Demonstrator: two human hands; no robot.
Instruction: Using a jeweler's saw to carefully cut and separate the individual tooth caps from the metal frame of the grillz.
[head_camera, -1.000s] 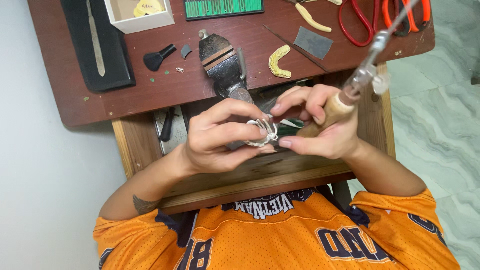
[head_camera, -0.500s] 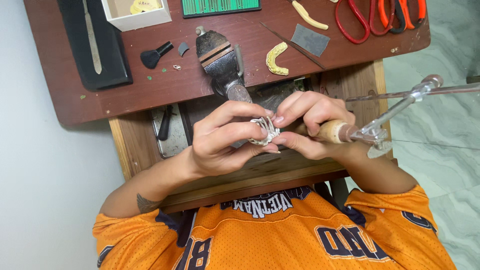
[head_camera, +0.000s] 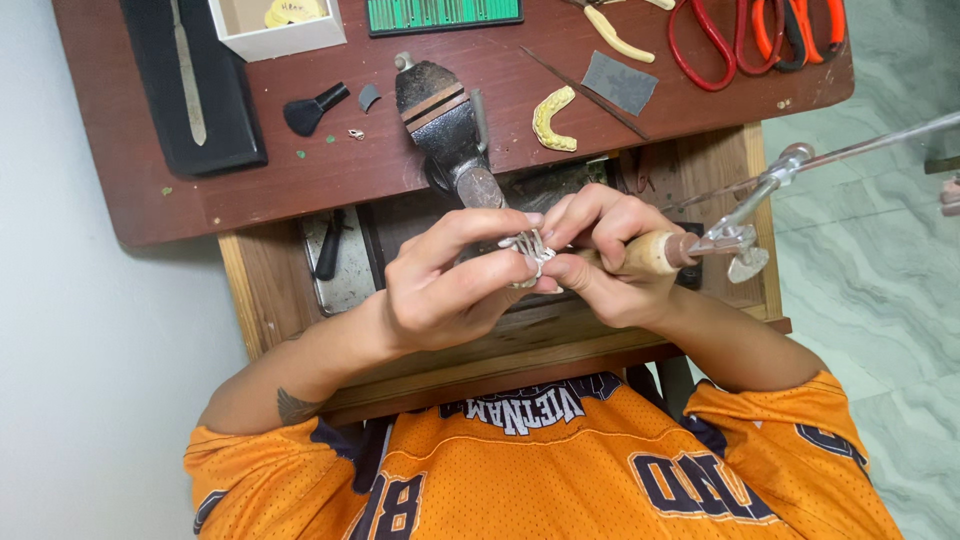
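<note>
1. Hands meet just in front of the bench vise, over the recessed work tray of the bench.
2. Left hand: thumb and forefinger pinched on a small silver metal piece, probably a ring setting; too small to tell for sure.
3. Right hand: fingertips touch the same piece from the other side, while palm and lower fingers are clenched around the wooden handle of a jeweller's saw. Saw frame sticks out to the right of the vise, past the bench edge.
4. Beyond the vise on the red-brown benchtop: green ruled mat, white box.
5. Left of the vise: small black brush, black tray with a flat metal tool lying in it.
6. Right of the vise: yellow curved piece, grey abrasive sheet, red-handled shears, orange-handled pliers.
</note>
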